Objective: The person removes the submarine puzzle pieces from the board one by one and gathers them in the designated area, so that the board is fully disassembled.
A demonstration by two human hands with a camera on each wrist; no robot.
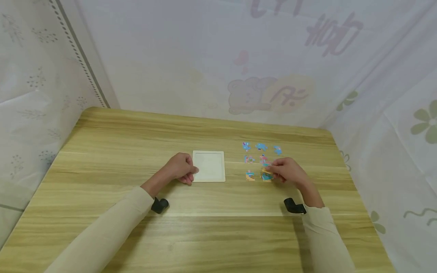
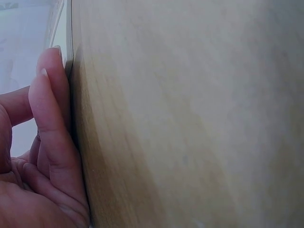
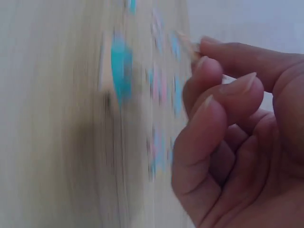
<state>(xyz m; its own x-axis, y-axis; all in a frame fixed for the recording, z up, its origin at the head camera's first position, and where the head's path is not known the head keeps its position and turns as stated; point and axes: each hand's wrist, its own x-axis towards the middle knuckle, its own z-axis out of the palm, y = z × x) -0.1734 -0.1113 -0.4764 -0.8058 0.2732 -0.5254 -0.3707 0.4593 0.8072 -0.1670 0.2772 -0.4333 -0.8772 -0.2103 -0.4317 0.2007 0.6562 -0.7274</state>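
Wooden table (image 1: 102,151) is seen beneath both hands. The left hand (image 1: 179,168) is rested against the left edge of the white puzzle tray (image 1: 209,166), its fingers loosely curled and touching the rim. Right of the tray, blue and pink puzzle pieces (image 1: 261,146) are laid out in rows. One piece (image 1: 267,171) of the nearest row is pinched by the right hand (image 1: 288,170), well right of the tray.

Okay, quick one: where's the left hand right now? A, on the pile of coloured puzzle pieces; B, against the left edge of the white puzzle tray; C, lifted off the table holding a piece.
B: the left hand rests at the white puzzle tray, fingers against its edge.
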